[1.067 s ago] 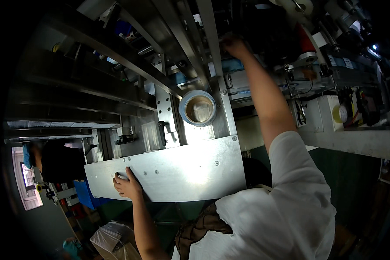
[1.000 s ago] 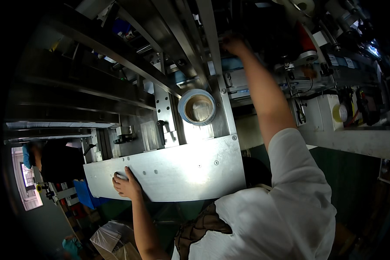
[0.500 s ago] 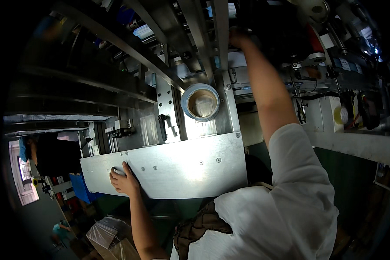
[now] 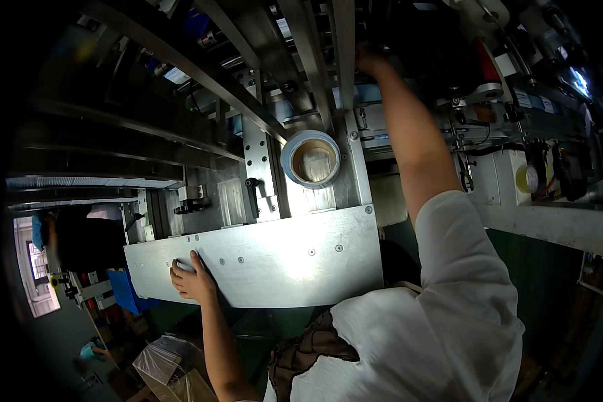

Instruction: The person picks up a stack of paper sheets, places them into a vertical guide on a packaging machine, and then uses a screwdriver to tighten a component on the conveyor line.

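My left hand (image 4: 191, 280) rests flat on the lower left part of a silver metal plate (image 4: 281, 264) of a machine, fingers slightly spread, holding nothing. My right hand (image 4: 368, 59) is stretched up high into the machine beside a vertical metal rail (image 4: 342, 80); its fingers are partly hidden in the dark, so I cannot tell what they grip. A roll of pale blue-white strip material (image 4: 310, 159) sits on the machine above the plate, between my two hands.
Slanted metal beams (image 4: 201, 74) cross the upper left. Machine parts, wires and a small yellow roll (image 4: 526, 179) crowd the right side over a white housing (image 4: 549, 224). A clear plastic bag (image 4: 164, 365) lies on the floor at lower left. A person in dark clothes (image 4: 80, 238) stands at far left.
The view has shifted slightly. My right hand has reached a little higher along the rail. My left hand stays on the plate's lower left corner.
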`<state>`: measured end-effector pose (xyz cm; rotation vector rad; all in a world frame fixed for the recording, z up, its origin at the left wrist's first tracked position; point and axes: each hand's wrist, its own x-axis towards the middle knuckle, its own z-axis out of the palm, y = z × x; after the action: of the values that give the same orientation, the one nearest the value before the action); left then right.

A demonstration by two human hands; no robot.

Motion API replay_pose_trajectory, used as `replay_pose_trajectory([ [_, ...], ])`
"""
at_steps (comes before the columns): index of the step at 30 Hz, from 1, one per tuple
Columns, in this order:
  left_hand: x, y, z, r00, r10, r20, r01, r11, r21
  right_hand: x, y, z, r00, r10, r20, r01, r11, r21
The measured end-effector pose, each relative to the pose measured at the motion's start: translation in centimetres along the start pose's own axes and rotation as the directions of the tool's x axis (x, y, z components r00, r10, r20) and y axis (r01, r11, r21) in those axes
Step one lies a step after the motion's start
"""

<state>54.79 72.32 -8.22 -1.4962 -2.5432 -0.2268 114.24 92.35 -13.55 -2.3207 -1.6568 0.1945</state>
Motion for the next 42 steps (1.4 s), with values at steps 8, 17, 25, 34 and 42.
replay_pose_trajectory([
  [8,-0.1,0.0,-0.1,1.000,0.001,0.010,-0.001,1.000,-0.002,-0.3,-0.4,-0.2,0.999,0.043,0.026,-0.043,0.998,0.037],
  [17,-0.3,0.0,-0.2,1.000,0.003,0.004,-0.004,1.000,0.010,-0.8,-0.8,-1.2,0.991,0.001,0.133,0.000,1.000,-0.009],
  [25,-0.1,0.3,-0.2,1.000,0.005,0.004,-0.005,1.000,-0.017,-2.2,0.6,0.1,0.965,-0.192,-0.176,0.169,0.976,-0.134],
  [34,-0.2,-0.1,0.0,1.000,-0.002,0.000,0.002,1.000,-0.028,-5.6,-5.6,-5.1,0.962,0.263,0.073,-0.255,0.962,-0.099],
  [42,-0.2,0.2,-0.1,1.000,0.015,0.001,-0.015,1.000,-0.012,-4.0,-1.8,-2.9,0.996,-0.091,-0.004,0.089,0.982,-0.167],
])
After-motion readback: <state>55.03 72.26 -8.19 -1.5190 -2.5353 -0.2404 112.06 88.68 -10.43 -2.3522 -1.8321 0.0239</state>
